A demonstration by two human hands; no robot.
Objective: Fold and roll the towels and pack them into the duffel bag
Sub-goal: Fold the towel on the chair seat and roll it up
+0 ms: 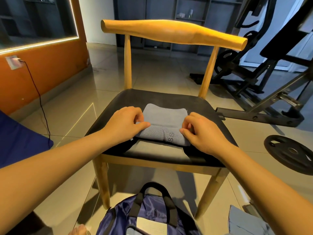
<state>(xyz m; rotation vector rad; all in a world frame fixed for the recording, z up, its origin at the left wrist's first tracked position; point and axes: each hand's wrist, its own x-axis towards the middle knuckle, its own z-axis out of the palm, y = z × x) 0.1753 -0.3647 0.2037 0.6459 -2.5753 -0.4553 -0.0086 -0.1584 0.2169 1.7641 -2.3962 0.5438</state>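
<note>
- Left hand (125, 122) curls its fingers over the roll's left end, with the thumb pressing on top.
- Duffel bag (149, 216) stands on the floor below the chair.
- Towel (165, 116) lies half-rolled on the chair seat (160, 97). It is probably soft, light and limp, and would loosen unless held at both ends.
- Right hand (201, 131) pinches the right end.

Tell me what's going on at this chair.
A person is rolling a grey towel on the chair's black seat. The left hand and right hand each pinch one end of the rolled part; the far part lies flat. A blue duffel bag sits on the floor before the chair, and another pale cloth lies to its right.
</note>
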